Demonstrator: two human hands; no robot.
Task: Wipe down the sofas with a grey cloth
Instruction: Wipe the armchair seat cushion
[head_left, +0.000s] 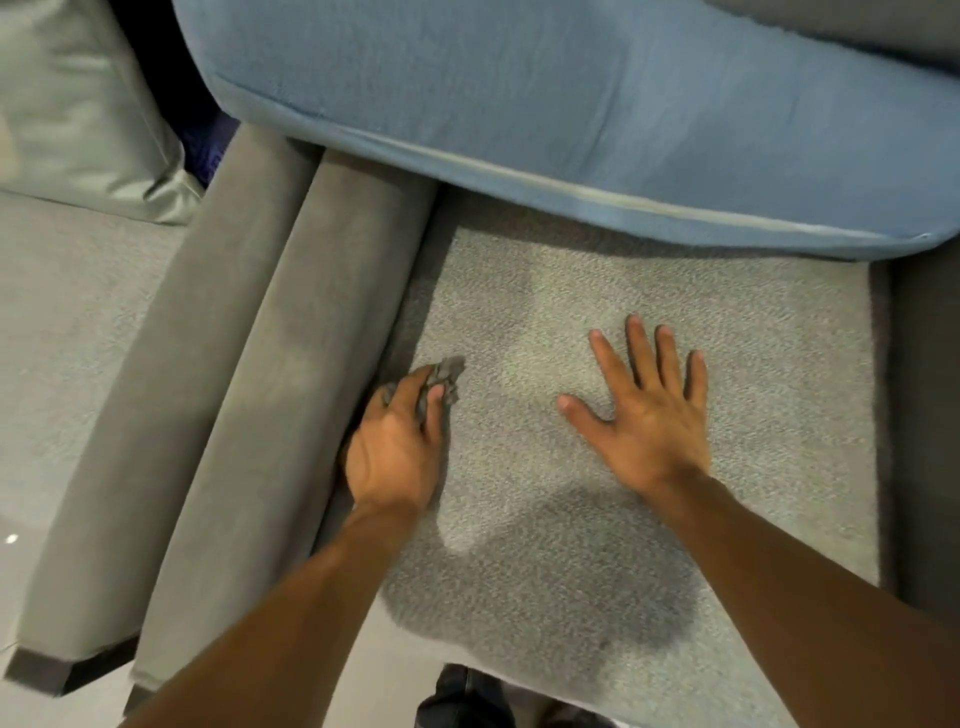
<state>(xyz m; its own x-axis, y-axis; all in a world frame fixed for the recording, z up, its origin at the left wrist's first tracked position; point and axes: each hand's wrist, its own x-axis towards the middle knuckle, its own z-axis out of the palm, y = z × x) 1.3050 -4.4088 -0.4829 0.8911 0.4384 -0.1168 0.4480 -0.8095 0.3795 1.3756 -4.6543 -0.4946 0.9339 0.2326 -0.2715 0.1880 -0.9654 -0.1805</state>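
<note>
A grey sofa seat (649, 322) fills the middle of the view, its textured surface bare with the cushion lifted off. My left hand (397, 452) grips a small crumpled grey cloth (449, 376) and presses it on the seat's left edge, right beside the grey armrest (291, 338). My right hand (644, 410) lies flat on the seat with its fingers spread, holding nothing. A blue seat cushion (571, 119) is tipped up at the back of the seat.
A second, outer grey armrest (156, 374) runs alongside the first on the left. A grey-green cushion (78, 114) lies at the top left above a pale floor (67, 322). A dark shoe (467, 701) shows at the bottom.
</note>
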